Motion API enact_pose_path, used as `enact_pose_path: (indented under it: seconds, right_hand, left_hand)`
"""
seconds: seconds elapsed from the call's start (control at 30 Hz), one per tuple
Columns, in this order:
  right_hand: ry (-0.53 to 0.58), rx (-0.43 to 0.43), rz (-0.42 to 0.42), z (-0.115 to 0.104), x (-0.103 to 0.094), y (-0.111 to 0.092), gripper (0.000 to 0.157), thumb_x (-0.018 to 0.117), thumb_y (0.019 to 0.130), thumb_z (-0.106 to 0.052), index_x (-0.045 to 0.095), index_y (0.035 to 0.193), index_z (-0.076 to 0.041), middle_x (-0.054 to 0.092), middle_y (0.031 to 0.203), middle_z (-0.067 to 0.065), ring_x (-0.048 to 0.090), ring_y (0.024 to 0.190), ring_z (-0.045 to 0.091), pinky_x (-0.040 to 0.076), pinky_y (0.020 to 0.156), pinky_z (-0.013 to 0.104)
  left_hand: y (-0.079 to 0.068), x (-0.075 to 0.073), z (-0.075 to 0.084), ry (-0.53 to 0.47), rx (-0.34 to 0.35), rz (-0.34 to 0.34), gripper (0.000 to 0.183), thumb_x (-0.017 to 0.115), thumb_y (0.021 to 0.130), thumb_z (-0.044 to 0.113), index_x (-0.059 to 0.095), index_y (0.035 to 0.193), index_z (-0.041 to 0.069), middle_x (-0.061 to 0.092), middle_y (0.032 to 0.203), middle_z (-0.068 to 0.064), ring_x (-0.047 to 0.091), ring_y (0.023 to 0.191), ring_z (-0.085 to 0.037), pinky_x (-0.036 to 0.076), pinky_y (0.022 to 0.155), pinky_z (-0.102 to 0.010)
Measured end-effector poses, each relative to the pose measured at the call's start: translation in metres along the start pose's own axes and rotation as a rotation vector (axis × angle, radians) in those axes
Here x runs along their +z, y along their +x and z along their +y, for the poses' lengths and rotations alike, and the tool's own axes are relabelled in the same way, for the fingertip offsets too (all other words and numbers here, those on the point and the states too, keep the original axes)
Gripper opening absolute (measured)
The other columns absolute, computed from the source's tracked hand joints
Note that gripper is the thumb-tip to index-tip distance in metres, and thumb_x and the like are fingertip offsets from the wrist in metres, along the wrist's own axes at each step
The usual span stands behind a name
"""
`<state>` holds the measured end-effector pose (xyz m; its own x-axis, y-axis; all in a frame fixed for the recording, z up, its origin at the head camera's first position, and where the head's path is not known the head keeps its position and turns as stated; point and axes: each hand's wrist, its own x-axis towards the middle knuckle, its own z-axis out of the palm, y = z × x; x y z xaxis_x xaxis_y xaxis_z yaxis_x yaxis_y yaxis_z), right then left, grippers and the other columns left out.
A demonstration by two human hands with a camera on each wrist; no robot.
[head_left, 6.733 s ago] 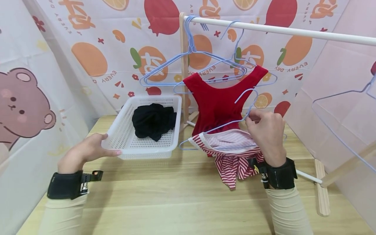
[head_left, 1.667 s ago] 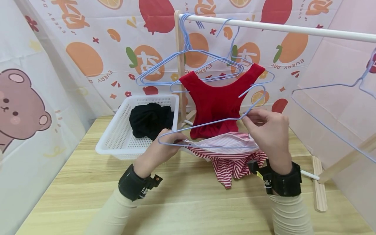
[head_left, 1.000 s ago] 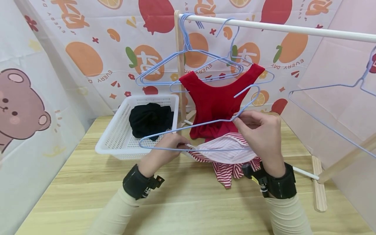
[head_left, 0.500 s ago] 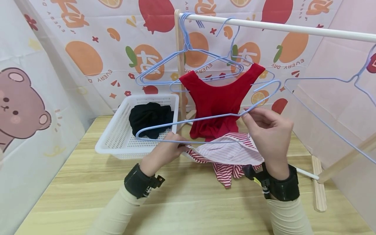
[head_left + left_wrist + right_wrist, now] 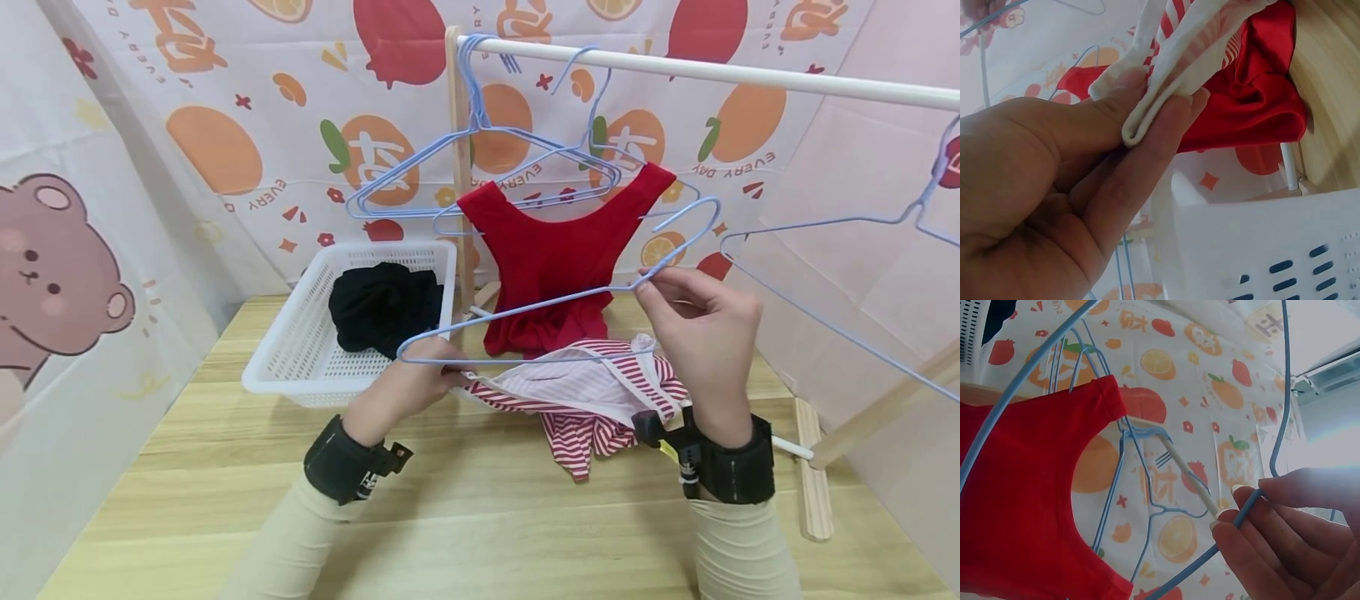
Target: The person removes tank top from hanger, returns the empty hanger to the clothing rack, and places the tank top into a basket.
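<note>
In the head view my left hand (image 5: 397, 387) pinches the white-trimmed edge of a red-and-white striped top (image 5: 577, 392). The left wrist view shows that white trim (image 5: 1166, 87) folded between thumb and fingers. My right hand (image 5: 705, 342) pinches a blue wire hanger (image 5: 517, 310) just below its hook. The hanger's left end passes over my left hand. Its right end is hidden behind the striped top and my right hand. The top's lower part droops to the table. In the right wrist view the hanger wire (image 5: 1250, 509) lies between thumb and fingertips.
A red tank top (image 5: 562, 250) hangs behind on another hanger. Several blue hangers (image 5: 476, 129) hang at the left end of the white rail (image 5: 712, 71). A white basket (image 5: 277, 358) at left holds black cloth (image 5: 386, 308). Another hanger (image 5: 825, 223) is at right.
My left hand has left the basket and taken the striped top's edge. Over the last second my right hand has moved right with the hanger, whose left end has shifted right too.
</note>
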<state>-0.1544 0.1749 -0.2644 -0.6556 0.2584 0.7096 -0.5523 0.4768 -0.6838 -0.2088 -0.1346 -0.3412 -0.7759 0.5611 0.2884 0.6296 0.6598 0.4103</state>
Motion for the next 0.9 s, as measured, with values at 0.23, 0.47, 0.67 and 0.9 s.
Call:
enact_pose_path:
  seconds: [0.23,0.47,0.67,0.9]
  right_hand:
    - [-0.044,0.013,-0.015,0.005,-0.005,0.004,0.021,0.079,0.089,-0.009,0.080,0.109,0.000,0.067,0.085,-0.037,0.069,0.081,-0.009,0.054,0.079,0.010]
    - [-0.059,0.021,-0.018,0.008,-0.008,0.007,0.021,0.080,0.089,-0.009,0.080,0.107,0.001,0.067,0.083,-0.036,0.069,0.079,-0.010,0.053,0.078,0.010]
    - [-0.080,0.025,-0.014,0.011,-0.011,0.008,0.022,0.080,0.089,-0.010,0.080,0.108,-0.001,0.066,0.084,-0.036,0.068,0.079,-0.011,0.053,0.078,0.009]
    - [-0.098,0.035,-0.013,0.012,-0.011,0.010,0.022,0.080,0.088,-0.011,0.080,0.108,-0.001,0.066,0.083,-0.036,0.067,0.078,-0.010,0.052,0.077,0.009]
  left_hand:
    - [-0.004,-0.005,-0.003,-0.033,0.012,-0.011,0.010,0.084,0.082,0.002,0.081,0.091,0.005,0.074,0.076,0.000,0.051,0.070,-0.011,0.048,0.064,-0.021]
    - [-0.004,-0.009,-0.003,-0.029,-0.020,-0.076,0.010,0.083,0.083,0.002,0.082,0.092,0.006,0.074,0.077,0.000,0.052,0.070,-0.011,0.050,0.062,-0.022]
    - [-0.005,-0.010,-0.001,-0.051,-0.059,-0.132,0.010,0.083,0.084,0.002,0.081,0.093,0.006,0.076,0.081,-0.002,0.059,0.070,-0.011,0.058,0.071,-0.027]
    - [-0.006,-0.009,0.002,-0.036,-0.012,-0.145,0.009,0.085,0.082,0.004,0.081,0.088,0.009,0.075,0.075,0.002,0.058,0.068,-0.007,0.055,0.071,-0.025]
